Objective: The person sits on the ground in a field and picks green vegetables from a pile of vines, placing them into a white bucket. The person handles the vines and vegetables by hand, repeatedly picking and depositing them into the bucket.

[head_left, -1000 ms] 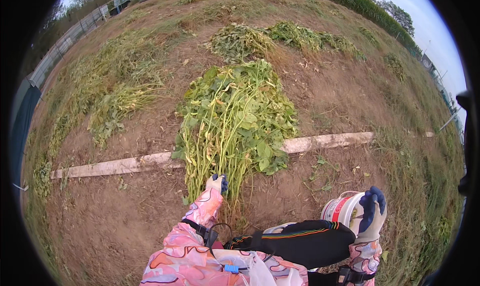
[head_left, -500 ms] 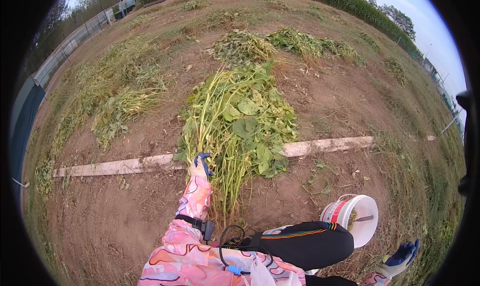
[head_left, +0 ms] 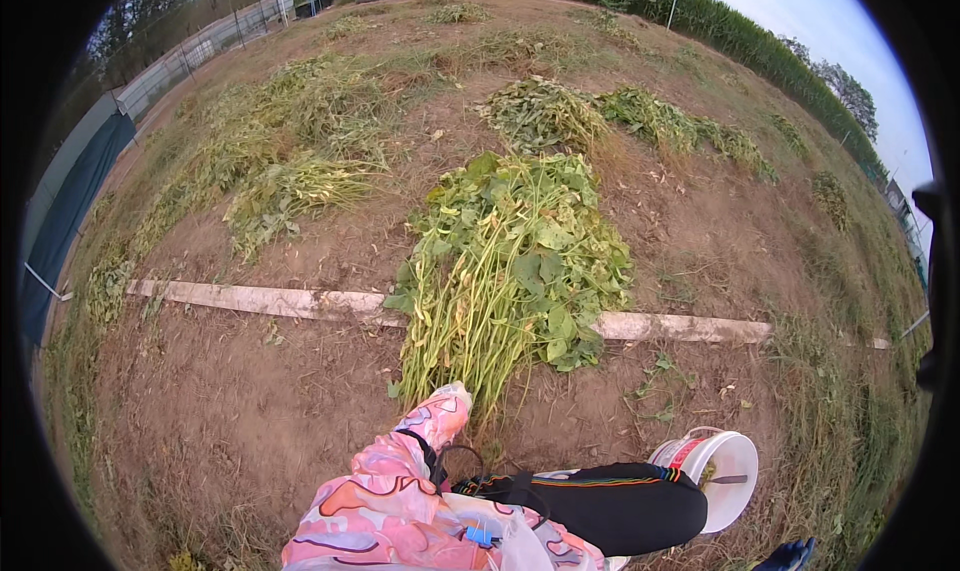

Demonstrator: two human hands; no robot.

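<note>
The pale-gloved left hand (head_left: 460, 392), mostly hidden by its pink patterned sleeve (head_left: 385, 466), is at the stem ends of a heap of green leafy plants (head_left: 515, 271) lying across a long whitish strip (head_left: 250, 299); its grip cannot be told. The blue-gloved right hand (head_left: 788, 555), partly out of view, is near a round white bucket (head_left: 735, 481), its grip unclear too

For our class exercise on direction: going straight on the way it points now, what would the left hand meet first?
The left hand would most likely meet the green stems just ahead of it first. With its fingers hidden, it is unclear whether it already touches them.
</note>
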